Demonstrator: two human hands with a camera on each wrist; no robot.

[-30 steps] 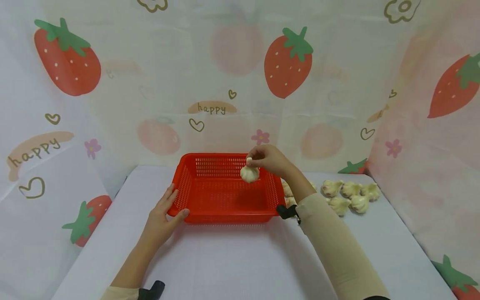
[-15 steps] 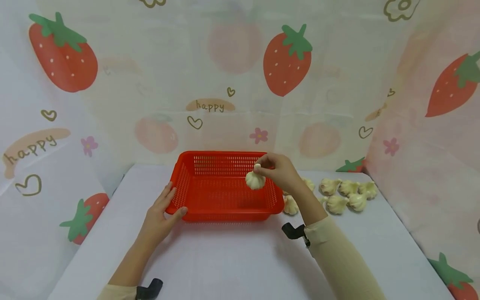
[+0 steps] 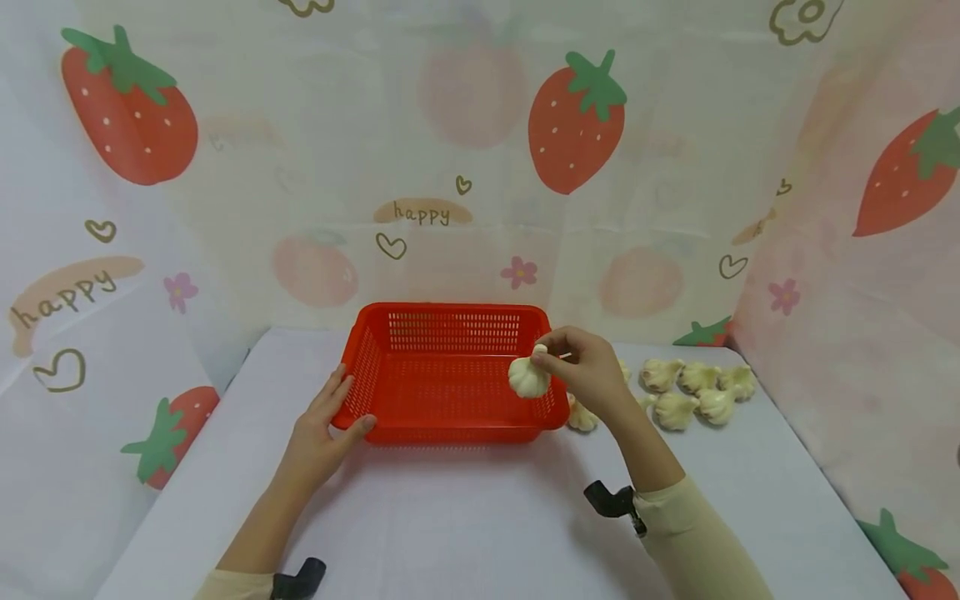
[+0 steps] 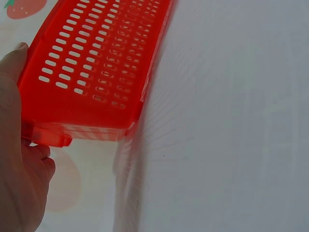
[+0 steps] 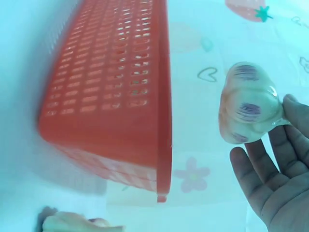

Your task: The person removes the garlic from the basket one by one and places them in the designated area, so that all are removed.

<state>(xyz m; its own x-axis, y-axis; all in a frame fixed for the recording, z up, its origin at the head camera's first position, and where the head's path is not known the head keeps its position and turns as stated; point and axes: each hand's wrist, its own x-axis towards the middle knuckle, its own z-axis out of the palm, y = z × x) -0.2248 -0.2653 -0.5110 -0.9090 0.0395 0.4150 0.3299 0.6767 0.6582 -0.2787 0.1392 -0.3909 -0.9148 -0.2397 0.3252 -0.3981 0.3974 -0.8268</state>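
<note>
A red plastic basket (image 3: pixel 450 435) with slotted walls stands on the white-covered table. My left hand (image 3: pixel 318 437) holds its near left corner, fingers along the left side and thumb at the front rim; the left wrist view shows the slotted wall of the basket (image 4: pixel 82 108) beside that hand (image 4: pixel 21 179). By the neck, my right hand (image 3: pixel 588 375) pinches a garlic bulb (image 3: pixel 528 378) over the basket's right end. Purple streaks mark the bulb (image 5: pixel 248 104) in the right wrist view, where it hangs beyond the rim from the fingertips of my right hand (image 5: pixel 280 186).
Several more garlic bulbs (image 3: pixel 675 410) lie on the table (image 3: pixel 465 525) right of the basket. One bulb (image 3: pixel 582 415) sits close to its right wall, partly hidden by my right hand. A strawberry-printed cloth (image 3: pixel 480 167) stands behind and at both sides.
My right hand has drawn the garlic bulb right and toward me, from over the basket's middle right to its right rim. The left hand has stayed at the basket's corner.
</note>
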